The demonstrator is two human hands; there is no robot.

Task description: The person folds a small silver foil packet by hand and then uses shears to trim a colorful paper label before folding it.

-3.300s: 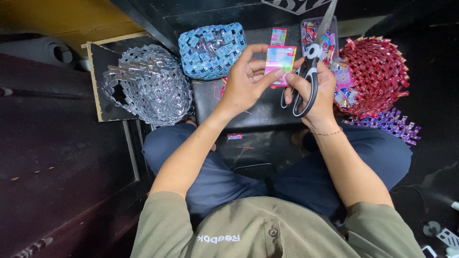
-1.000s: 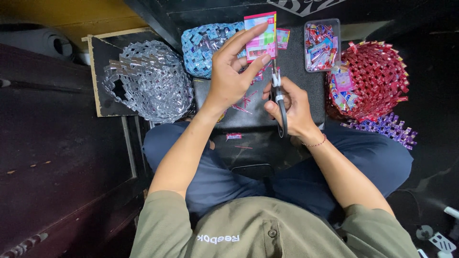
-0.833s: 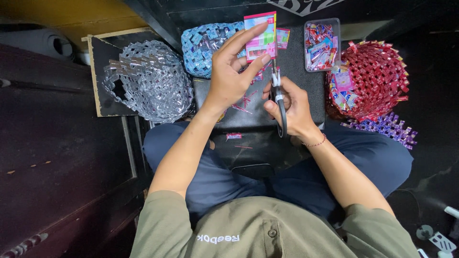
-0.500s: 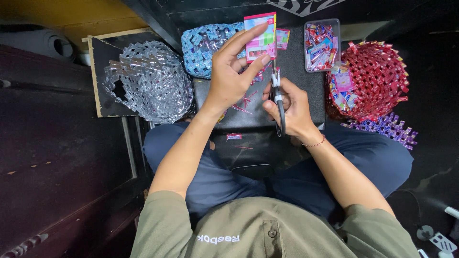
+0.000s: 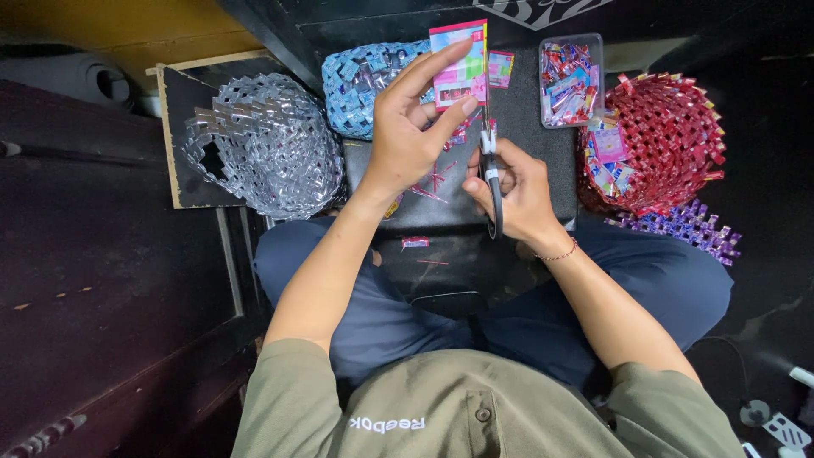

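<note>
Above the lap, the left hand [image 5: 407,144] pinches a pink wrapper [image 5: 459,64] while the right hand [image 5: 517,191] grips scissors [image 5: 490,161] at its edge. Beyond, a clear tray [image 5: 543,93] holds wrappers; the red woven basket [image 5: 670,144] holds packets.

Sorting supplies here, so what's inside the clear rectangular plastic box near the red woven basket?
The clear rectangular plastic box holds a heap of red, blue and white wrapper pieces. Anything beneath that top layer is covered.
</note>
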